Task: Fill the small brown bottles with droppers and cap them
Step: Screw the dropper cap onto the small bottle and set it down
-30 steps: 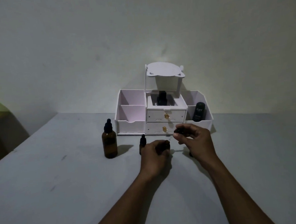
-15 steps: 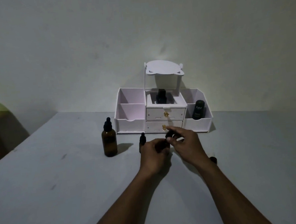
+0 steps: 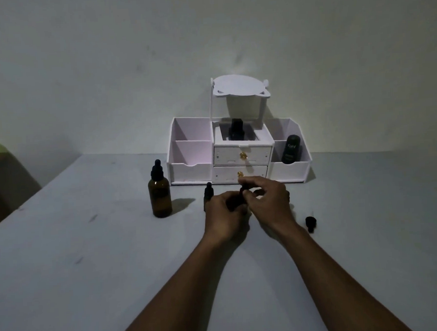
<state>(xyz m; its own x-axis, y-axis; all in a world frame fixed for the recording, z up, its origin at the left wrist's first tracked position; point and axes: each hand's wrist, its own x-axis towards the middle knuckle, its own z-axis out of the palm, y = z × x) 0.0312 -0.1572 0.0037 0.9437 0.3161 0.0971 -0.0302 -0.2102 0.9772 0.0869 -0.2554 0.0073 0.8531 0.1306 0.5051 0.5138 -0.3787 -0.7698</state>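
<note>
My left hand (image 3: pixel 224 215) wraps around a small brown bottle on the table, which is almost wholly hidden by the fingers. My right hand (image 3: pixel 266 200) pinches a black dropper cap (image 3: pixel 244 189) right on top of that bottle. A second small bottle (image 3: pixel 209 195) with its dropper cap on stands just left of my left hand. A large brown dropper bottle (image 3: pixel 160 193) stands further left. A loose black dropper cap (image 3: pixel 311 222) lies on the table to the right of my right wrist.
A white desk organiser (image 3: pixel 195 171) with two drawers stands at the back by the wall, holding a dark bottle (image 3: pixel 236 131) in its middle box and a black tube (image 3: pixel 290 149) on the right. The grey table's (image 3: pixel 90 260) left edge runs diagonally.
My right hand has moved left from beside the left hand to directly over the held bottle, bringing the dropper cap onto it. The loose cap at the right is now uncovered.
</note>
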